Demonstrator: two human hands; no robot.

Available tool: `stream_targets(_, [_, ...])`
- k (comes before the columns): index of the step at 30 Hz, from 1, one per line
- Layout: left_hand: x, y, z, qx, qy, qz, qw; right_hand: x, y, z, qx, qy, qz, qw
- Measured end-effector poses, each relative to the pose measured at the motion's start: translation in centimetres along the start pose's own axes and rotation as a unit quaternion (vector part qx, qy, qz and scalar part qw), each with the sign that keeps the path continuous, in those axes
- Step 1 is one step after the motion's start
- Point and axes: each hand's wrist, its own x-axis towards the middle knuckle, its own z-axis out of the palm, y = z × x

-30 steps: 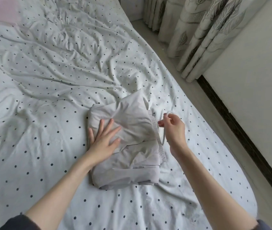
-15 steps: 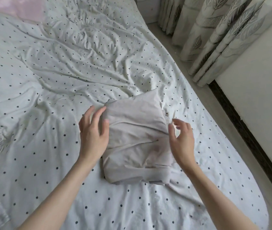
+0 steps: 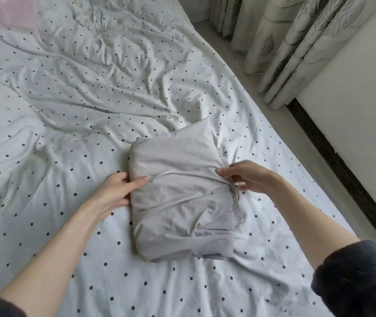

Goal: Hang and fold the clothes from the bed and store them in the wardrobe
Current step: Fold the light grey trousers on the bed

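A folded pale grey garment (image 3: 180, 197) lies on the bed (image 3: 68, 110), on a white sheet with small dark dots, and sits between the two hands. The left hand (image 3: 116, 191) grips its left edge: the thumb lies on top of the cloth, pressed down at the end of a thin drawstring (image 3: 182, 175), while the other fingers (image 3: 123, 177) curl round the edge and go under the fold, so how they lie beneath cannot be told. The right hand (image 3: 249, 179) pinches the right edge at the gathered waistband (image 3: 235, 197), thumb on top and the remaining fingers bent beneath and beside the ruffle. The drawstring runs across the top of the garment from one thumb to the other. Beyond the fingertips the sheet is heavily creased. A dark sleeve (image 3: 356, 280) covers the right forearm near the elbow. Past the right fingers, off the bed's edge, a strip of floor (image 3: 274, 124) meets a pale wall with a dark skirting board (image 3: 333, 156), and leaf-patterned curtains (image 3: 292, 42) hang in folds further away
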Motion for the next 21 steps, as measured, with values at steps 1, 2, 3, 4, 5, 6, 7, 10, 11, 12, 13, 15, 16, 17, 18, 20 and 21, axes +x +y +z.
stream_targets(1, [0.1,-0.1,-0.1,-0.004,-0.014,-0.005,1.000,0.2,0.0,0.0,0.005,0.001,0.005,1.000])
stream_targets(2, [0.2,-0.3,-0.1,-0.010,-0.023,-0.012,1.000,0.3,0.0,0.2,0.010,0.006,0.008,1.000])
stream_targets(3, [0.2,-0.4,-0.1,-0.015,-0.027,-0.017,0.999,0.3,0.0,0.4,0.013,0.016,0.008,1.000])
stream_targets(4, [0.2,-0.6,-0.2,-0.021,-0.026,-0.016,0.999,0.2,-0.1,0.7,0.014,0.029,0.003,0.999])
stream_targets(5, [0.2,-0.6,-0.2,-0.028,-0.025,-0.013,0.999,0.1,-0.2,0.9,0.016,0.041,-0.007,0.999])
stream_targets(6, [0.0,-0.6,-0.2,-0.035,-0.027,-0.006,0.999,-0.2,-0.3,1.1,0.020,0.051,-0.021,0.998])
stream_targets(7, [-0.3,-0.6,-0.3,-0.041,-0.032,0.000,0.999,-0.7,-0.3,1.3,0.024,0.058,-0.036,0.997])
stream_targets(10, [-2.0,-0.4,-0.8,-0.057,-0.042,0.031,0.997,-3.4,-0.4,1.6,0.048,0.076,-0.082,0.992])
stream_targets(11, [-2.8,-0.2,-1.0,-0.062,-0.043,0.045,0.996,-4.7,-0.3,1.7,0.056,0.083,-0.097,0.990])
stream_targets(12, [-4.0,0.3,-1.1,-0.064,-0.046,0.060,0.995,-6.4,-0.4,1.9,0.061,0.092,-0.110,0.988])
stream_targets(13, [-5.0,0.8,-1.2,-0.066,-0.053,0.076,0.994,-8.1,-0.5,2.1,0.065,0.096,-0.121,0.986])
stream_targets(15, [-7.0,1.9,-1.3,-0.063,-0.069,0.104,0.990,-11.4,-0.7,2.2,0.066,0.100,-0.136,0.983])
stream_targets(16, [-8.3,2.6,-1.4,-0.056,-0.082,0.121,0.988,-13.6,-0.7,2.2,0.074,0.106,-0.142,0.981])
stream_targets(17, [-9.7,3.3,-1.2,-0.047,-0.098,0.137,0.985,-15.9,-0.6,2.2,0.087,0.115,-0.150,0.978])
stream_targets(18, [-11.0,4.2,-1.0,-0.038,-0.117,0.152,0.981,-18.4,-0.4,2.3,0.100,0.127,-0.160,0.974])
stream_targets(20, [-13.1,5.6,-0.5,-0.012,-0.152,0.177,0.972,-22.9,0.4,2.5,0.115,0.152,-0.182,0.965])
stream_targets(21, [-14.4,6.5,-0.1,0.008,-0.174,0.192,0.966,-25.4,1.2,2.6,0.122,0.173,-0.192,0.958])
